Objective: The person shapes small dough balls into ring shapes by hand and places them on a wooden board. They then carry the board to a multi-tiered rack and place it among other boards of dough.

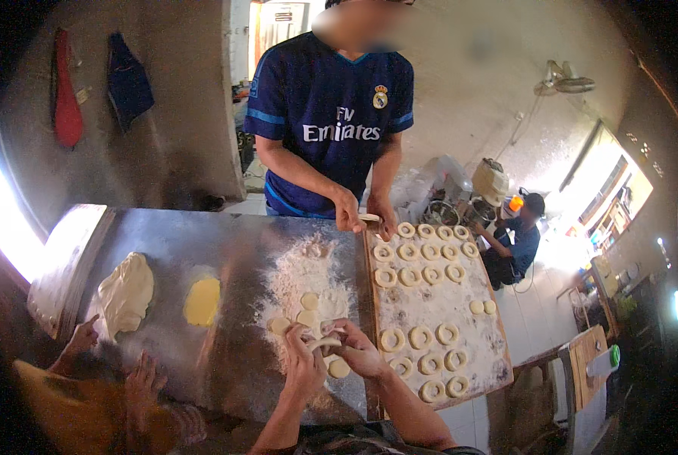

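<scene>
Both my hands, at the near middle of the table, pinch one pale piece of dough [325, 343]. My left hand [304, 360] has its fingers closed on the left side of it, and my right hand [356, 350] grips the right side. The dough shows edge-on, so I cannot tell whether it has a hole. Close around my hands lie several flat dough rounds, among them one round [280, 326] left of my fingers and another [339, 368] below them. White flour [306, 265] spreads over the tabletop beyond. To the right, a floured board [422, 303] bears rows of dough rings [421, 336].
Across the table, a person in a dark blue shirt [331, 114] holds a dough piece [369, 218]. Another person's hands [143, 379] are at the left, near a large dough mass [127, 294] and a yellow patch [202, 302]. Someone else [515, 241] is low at the back right.
</scene>
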A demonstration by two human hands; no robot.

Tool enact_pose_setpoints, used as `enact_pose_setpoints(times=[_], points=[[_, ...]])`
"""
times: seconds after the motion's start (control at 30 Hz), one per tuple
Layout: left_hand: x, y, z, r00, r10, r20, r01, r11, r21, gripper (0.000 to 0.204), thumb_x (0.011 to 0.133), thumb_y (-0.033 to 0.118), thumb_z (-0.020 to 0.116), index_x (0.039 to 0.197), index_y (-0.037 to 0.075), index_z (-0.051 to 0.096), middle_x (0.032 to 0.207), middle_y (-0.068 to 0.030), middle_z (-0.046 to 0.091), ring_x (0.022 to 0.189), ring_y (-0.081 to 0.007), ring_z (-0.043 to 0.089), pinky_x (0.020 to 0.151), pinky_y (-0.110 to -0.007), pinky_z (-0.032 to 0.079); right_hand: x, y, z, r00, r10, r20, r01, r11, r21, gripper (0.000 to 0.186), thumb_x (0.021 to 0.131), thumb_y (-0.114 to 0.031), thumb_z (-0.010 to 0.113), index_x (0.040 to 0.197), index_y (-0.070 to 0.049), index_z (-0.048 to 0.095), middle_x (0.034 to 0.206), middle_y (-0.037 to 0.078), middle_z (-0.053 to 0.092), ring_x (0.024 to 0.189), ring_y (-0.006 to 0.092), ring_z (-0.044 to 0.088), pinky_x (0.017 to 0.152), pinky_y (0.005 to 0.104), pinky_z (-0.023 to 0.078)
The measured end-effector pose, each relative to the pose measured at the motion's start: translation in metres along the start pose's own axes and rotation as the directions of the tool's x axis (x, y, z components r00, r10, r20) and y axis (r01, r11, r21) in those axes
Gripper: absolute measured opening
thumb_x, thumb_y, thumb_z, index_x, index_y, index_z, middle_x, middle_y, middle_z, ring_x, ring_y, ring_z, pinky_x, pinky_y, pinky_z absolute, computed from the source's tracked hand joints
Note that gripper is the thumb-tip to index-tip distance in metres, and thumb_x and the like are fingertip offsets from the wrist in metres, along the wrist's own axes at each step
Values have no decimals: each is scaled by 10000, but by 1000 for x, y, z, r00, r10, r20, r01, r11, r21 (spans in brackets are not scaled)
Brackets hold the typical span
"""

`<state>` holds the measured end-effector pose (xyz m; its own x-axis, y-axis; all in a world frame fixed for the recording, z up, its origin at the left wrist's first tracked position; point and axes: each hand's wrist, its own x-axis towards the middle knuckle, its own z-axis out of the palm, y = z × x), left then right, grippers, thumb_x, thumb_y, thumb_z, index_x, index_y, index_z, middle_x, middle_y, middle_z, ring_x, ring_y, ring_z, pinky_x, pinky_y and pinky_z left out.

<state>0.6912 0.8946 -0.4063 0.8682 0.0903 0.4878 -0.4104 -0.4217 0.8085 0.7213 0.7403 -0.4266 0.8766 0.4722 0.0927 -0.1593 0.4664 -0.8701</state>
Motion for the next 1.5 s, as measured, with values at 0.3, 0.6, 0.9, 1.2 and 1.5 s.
enact_pose_setpoints(times=[0.3, 0.6, 0.9, 1.2, 1.5], points=[[-7, 9, 28, 979, -203, -25, 137, 740, -659, 454, 971, 200, 510, 1361, 33, 348, 872, -72, 542, 775, -175, 533, 728, -328, 456, -16, -36, 28, 971, -212, -108, -14, 402, -916, 462, 1071, -432, 419, 1291, -32, 490, 883, 82, 667, 870, 236, 676, 815, 344, 523], [-8, 55, 78, 973, -160, 168, 184, 973, -138, 394, 1071, 370, 369, 1129, 30, 559, 871, -179, 670, 693, -310, 659, 618, -404, 494, -62, -52, -8, 911, -128, -393, 130, 991, -22, 537, 1033, -560, 417, 1322, -108, 441, 817, 8, 585, 776, 137, 595, 719, 298, 477], [-36, 109, 173, 964, 25, 263, 9, 992, -127, 192, 1040, 188, 435, 1049, 39, 555, 860, -169, 644, 775, -324, 665, 688, -410, 509, -144, -98, -67, 863, -123, -491, 128, 992, -23, 566, 1016, -320, 496, 1502, -93, 315, 685, -30, 479, 660, 85, 488, 639, 232, 407], [-69, 162, 252, 884, 108, 454, -50, 989, -138, 120, 1007, 150, 513, 1085, 83, 574, 828, -162, 667, 724, -414, 680, 618, -454, 527, -247, -127, -123, 835, -216, -507, 111, 967, -229, 658, 1027, -571, 352, 1487, -105, 284, 801, 101, 585, 791, 256, 610, 803, 379, 518], [-107, 212, 303, 670, -72, 739, 151, 988, -41, 385, 1031, 346, 454, 1321, 95, 469, 862, -264, 682, 802, -462, 682, 702, -545, 533, -310, -119, -169, 624, -239, -744, 120, 970, -211, 546, 1049, -382, 488, 1475, -61, 370, 1145, 68, 584, 922, 162, 616, 902, 336, 497]])
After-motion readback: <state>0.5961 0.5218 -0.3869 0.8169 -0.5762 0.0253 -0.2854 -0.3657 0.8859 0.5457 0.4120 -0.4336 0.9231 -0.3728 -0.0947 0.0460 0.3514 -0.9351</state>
